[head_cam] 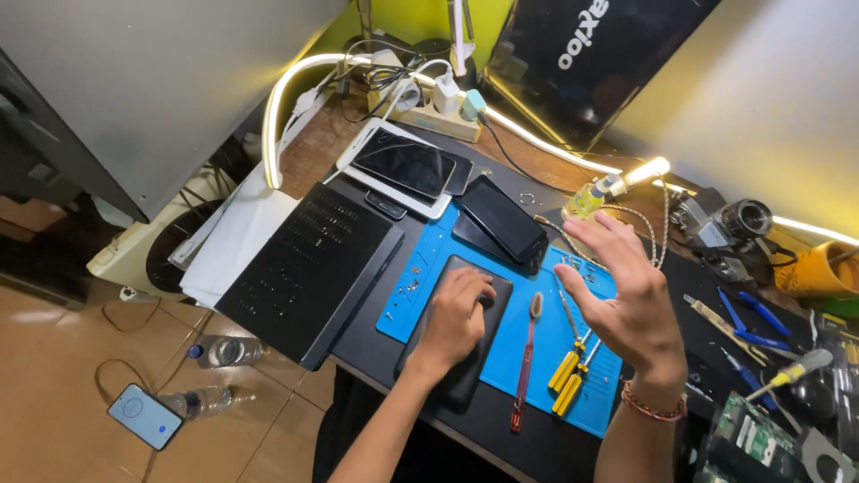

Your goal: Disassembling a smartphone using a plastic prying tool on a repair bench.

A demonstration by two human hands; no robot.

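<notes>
- Fingers (479, 284) of the left hand (456, 317) are curling down onto a black phone (456, 335), palm pressing it flat; nothing is being lifted, just pinned so it isn't sliding on the blue work mat (420, 300).
- Right hand (626, 300) is hovering w/ fingers spread wide & slightly bent, holding nothing, above the mat's right half near the tools.
- Phone is lying face-down, it seems, at the mat's near-left edge, directly in front of the person, long side running away from the body.
- Two yellow-handled screwdrivers (571, 376) are lying side by side on the mat, handles toward the person, prob. for a quick grab.
- One red-handled brush (526, 358) is lying just right of the phone, bristles pointing away.
- Two more dark phones (501, 219) are sitting stacked at the mat's far edge; a tablet w/ a white rim (403, 165) is lying beyond them, out of the working area.
- Black bit-set case (313, 259) is lying open left of the mat, w/in reach of the left arm.
- Tiny screws (413, 284) are sitting loose on the mat's left part; too small to count.
- Another phone (143, 416), screen lit, & two plastic bottles (215, 351) are lying on the floor.
</notes>
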